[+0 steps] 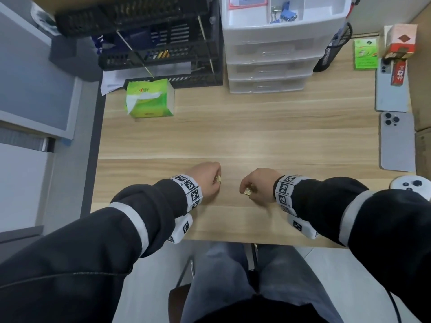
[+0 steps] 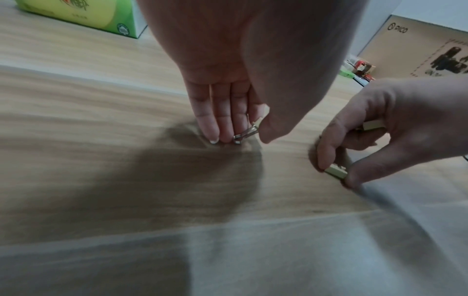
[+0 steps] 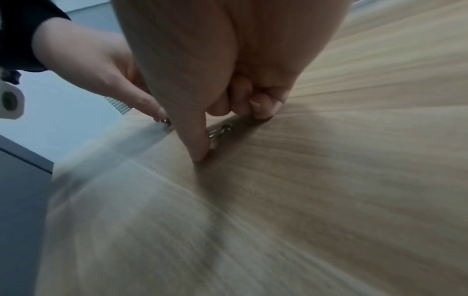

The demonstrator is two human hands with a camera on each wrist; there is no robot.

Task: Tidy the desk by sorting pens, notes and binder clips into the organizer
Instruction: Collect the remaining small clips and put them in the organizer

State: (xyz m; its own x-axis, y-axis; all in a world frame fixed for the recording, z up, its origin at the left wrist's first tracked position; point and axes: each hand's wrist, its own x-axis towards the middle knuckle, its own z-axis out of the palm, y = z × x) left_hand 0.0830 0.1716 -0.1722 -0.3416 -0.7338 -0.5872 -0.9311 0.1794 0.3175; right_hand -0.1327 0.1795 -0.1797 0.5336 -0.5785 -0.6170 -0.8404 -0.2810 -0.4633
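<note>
Both hands low on the near centre of the tabletop (image 1: 256, 136), a small gap between them.

Left hand (image 1: 205, 180): thumb and fingers pinch a gold clip (image 2: 247, 132) at the surface; its wire handle shows in the left wrist view, fingertips touching the wood.

Right hand (image 1: 256, 185): thumb and forefinger pinch a second gold clip (image 2: 335, 173), also down at the tabletop. The left wrist view shows another gold piece (image 2: 372, 125) deeper in that hand, held by the curled fingers; cannot tell what it is.

Containers, far side:
- White drawer unit (image 1: 268, 66), far centre-right. Open top tray split into compartments. Middle compartment holds blue clips (image 1: 285, 15) plus some metal-coloured ones. Left compartment holds a red-edged card or pad (image 1: 247, 2); too cut off to identify. Drawers below are closed, contents unclear.
- Black mesh rack (image 1: 158, 50), far left, just beside the drawer unit. Pens (image 1: 158, 54) lie in a middle tier. Other tiers too dark to read.
- Black mesh cup (image 1: 333, 50), just right of the drawer unit, leaning; contents not visible.

Other items: green tissue pack (image 1: 149, 99) in front of the rack; two phones (image 1: 394, 127) face down along the right edge; green box (image 1: 365, 54) and red-and-white box (image 1: 401, 40) at far right.
</note>
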